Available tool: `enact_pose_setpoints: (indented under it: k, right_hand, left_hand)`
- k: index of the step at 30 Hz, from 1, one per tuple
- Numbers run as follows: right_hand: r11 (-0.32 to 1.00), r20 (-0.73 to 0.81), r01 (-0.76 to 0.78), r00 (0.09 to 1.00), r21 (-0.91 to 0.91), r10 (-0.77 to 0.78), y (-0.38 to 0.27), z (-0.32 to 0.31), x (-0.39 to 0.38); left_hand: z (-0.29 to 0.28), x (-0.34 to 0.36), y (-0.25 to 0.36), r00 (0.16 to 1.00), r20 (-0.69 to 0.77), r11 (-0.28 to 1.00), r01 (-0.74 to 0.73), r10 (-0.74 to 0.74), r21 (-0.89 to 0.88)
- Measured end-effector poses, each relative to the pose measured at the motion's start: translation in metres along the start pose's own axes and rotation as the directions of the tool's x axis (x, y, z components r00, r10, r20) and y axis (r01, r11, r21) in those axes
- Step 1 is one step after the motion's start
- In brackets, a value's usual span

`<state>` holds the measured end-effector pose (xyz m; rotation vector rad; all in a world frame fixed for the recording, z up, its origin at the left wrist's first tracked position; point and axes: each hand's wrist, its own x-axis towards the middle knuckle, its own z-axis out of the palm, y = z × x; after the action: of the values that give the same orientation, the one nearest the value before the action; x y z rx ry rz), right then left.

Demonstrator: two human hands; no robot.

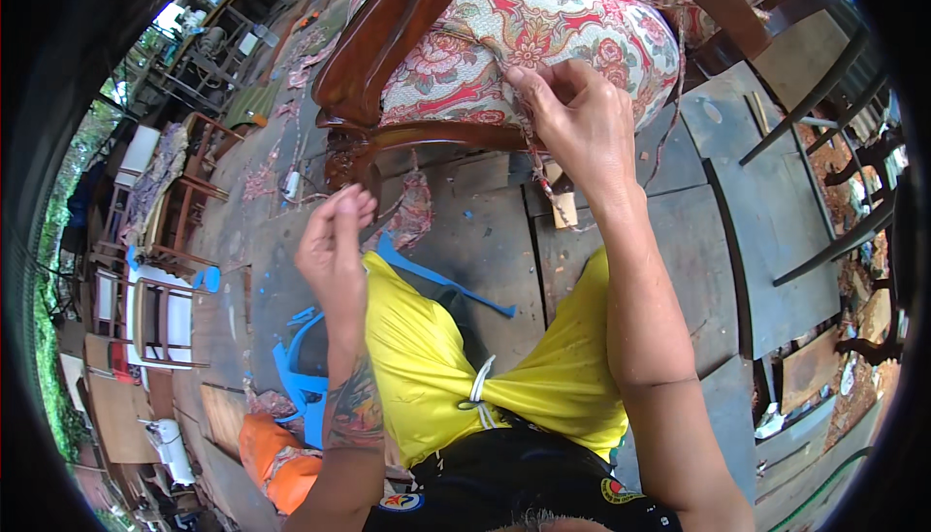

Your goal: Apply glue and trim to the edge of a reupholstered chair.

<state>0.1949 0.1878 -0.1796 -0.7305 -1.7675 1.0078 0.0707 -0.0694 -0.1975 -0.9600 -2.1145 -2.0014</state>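
A chair with a dark, glossy carved wood frame [383,42] and a floral red-and-cream seat [436,66] stands in front of me. Along the seat's lower edge, my right hand [582,110] pinches a thin braided trim cord [532,149] between thumb and fingers. The cord's loose length hangs below the chair rail [451,135] toward the floor. My left hand [335,241] is raised beside the carved front leg [344,159], apart from the seat. Its fingers are curled together, and I cannot make out whether something thin is between them.
A floral fabric scrap [415,212] and a blue strip [446,285] lie near my knees. Blue pieces [305,377] and an orange bag [276,459] are at my left. Wooden chairs [160,323] stand farther left. Dark chair legs [810,105] jut in from the right.
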Motion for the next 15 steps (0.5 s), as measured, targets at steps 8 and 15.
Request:
enact_pose_setpoints:
  k: [8,15]
  right_hand:
    - [0.966,0.012,0.234,0.971,0.114,-0.237,0.003,0.002,-0.002]
    - [0.927,0.085,0.26,0.953,0.269,-0.292,0.004,-0.013,0.004]
  left_hand:
    - [0.146,0.029,0.064,0.956,0.245,0.95,0.218,-0.161,-0.226]
    - [0.169,0.03,0.066,0.974,0.128,0.927,0.218,-0.187,-0.307]
